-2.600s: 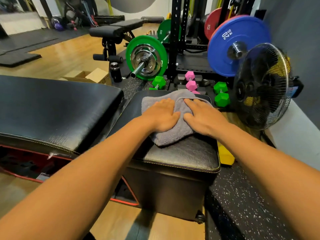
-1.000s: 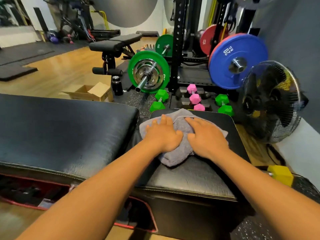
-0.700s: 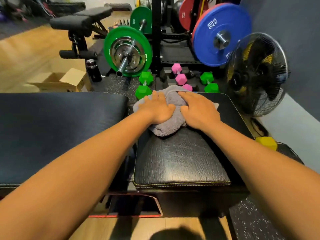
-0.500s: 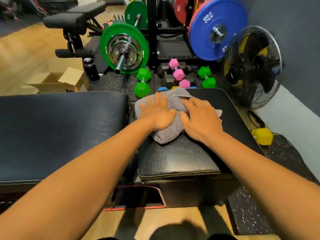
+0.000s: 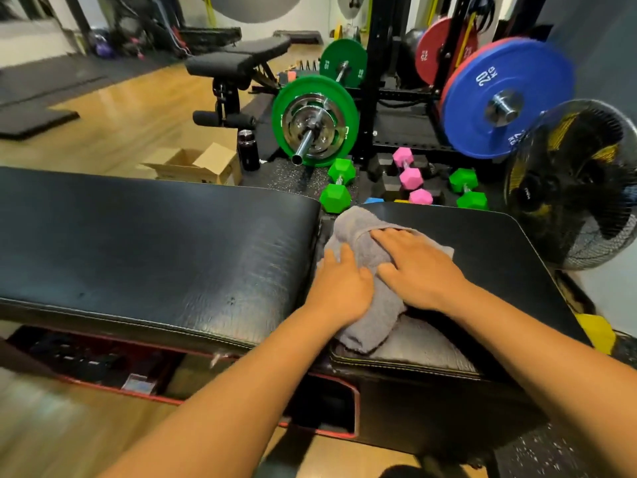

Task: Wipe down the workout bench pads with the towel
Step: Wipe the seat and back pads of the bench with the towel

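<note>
towel (image 5: 360, 236): on the short pad (image 5: 489, 257), at its left edge
long pad (image 5: 155, 243): just left of the short pad
dumbbells (image 5: 410, 177): behind the short pad
fan (image 5: 572, 184): right of the short pad, toward its back

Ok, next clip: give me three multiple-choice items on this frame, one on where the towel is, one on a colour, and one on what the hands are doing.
1. The grey towel lies on:
A) the long pad on the left
B) the short pad on the right
C) the floor

2. The weight plate marked 20 KG is:
A) green
B) blue
C) red

3. The left hand and right hand are:
A) both flat on the towel
B) both lifted clear of it
C) gripping dumbbells

Answers:
1 B, the towel sits at the short pad's left edge.
2 B, the white 20 KG lettering is on the blue disc.
3 A, both hands lie side by side on the cloth and hold nothing else.
</note>
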Action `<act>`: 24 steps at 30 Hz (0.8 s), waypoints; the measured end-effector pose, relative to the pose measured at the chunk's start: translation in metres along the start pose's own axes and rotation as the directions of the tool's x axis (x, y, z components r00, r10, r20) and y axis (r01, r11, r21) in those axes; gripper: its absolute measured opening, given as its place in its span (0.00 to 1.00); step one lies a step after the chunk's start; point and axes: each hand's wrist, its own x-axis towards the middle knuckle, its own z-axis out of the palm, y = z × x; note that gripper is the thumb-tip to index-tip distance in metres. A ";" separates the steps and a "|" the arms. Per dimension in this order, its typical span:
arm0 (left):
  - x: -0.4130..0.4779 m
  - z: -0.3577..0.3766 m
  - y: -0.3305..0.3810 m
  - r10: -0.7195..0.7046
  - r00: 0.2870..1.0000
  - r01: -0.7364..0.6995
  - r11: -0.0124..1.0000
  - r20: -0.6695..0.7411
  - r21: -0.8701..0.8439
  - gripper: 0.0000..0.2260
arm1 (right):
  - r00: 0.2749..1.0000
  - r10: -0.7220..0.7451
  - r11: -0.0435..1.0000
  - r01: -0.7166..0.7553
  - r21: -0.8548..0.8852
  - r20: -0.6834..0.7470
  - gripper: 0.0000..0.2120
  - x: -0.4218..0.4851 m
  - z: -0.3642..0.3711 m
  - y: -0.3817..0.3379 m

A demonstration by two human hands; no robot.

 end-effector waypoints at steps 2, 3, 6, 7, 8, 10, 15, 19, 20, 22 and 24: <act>0.038 -0.012 0.003 -0.031 0.998 0.037 0.993 -0.049 0.115 0.24 | 0.999 0.042 0.999 -0.042 -0.021 0.022 0.35 0.043 0.005 0.012; 0.052 -0.019 0.005 -0.041 0.997 0.054 0.979 -0.067 0.197 0.23 | 0.998 0.061 0.998 -0.061 -0.028 0.023 0.33 0.062 0.008 0.016; 0.053 -0.035 0.012 -0.026 0.998 0.041 0.949 -0.053 0.312 0.18 | 0.999 0.051 0.997 -0.051 -0.059 0.001 0.25 0.087 0.018 0.016; 0.042 -0.037 0.014 -0.012 0.999 0.024 0.953 -0.043 0.301 0.15 | 0.999 0.030 0.998 -0.031 -0.046 -0.015 0.23 0.084 0.020 0.011; 0.028 -0.038 0.014 0.011 0.999 0.002 0.951 -0.041 0.310 0.13 | 1.000 0.013 1.000 -0.013 -0.021 -0.023 0.21 0.074 0.021 0.004; -0.001 -0.035 0.006 0.063 0.996 -0.035 0.926 -0.061 0.376 0.12 | 0.999 -0.039 0.999 0.039 0.006 -0.036 0.17 0.047 0.024 -0.013; -0.088 -0.016 -0.024 0.149 0.987 -0.085 0.787 -0.055 0.611 0.23 | 0.964 -0.264 0.964 0.264 -0.010 -0.035 0.10 -0.030 0.021 -0.053; -0.084 -0.016 -0.012 0.083 0.994 -0.005 0.680 -0.070 0.733 0.25 | 0.953 -0.301 0.954 0.301 -0.020 -0.026 0.08 -0.014 0.026 -0.052; -0.070 -0.021 -0.007 0.076 0.991 0.029 0.674 -0.108 0.738 0.25 | 0.955 -0.298 0.954 0.297 -0.040 -0.013 0.10 0.002 0.029 -0.050; -0.035 -0.033 0.004 0.087 0.986 0.051 0.655 -0.142 0.754 0.21 | 0.973 -0.225 0.970 0.229 -0.080 0.060 0.11 0.043 0.032 -0.039; 0.004 -0.036 0.004 0.070 0.986 0.070 0.640 -0.148 0.765 0.20 | 0.982 -0.152 0.981 0.164 -0.105 0.114 0.06 0.081 0.031 -0.024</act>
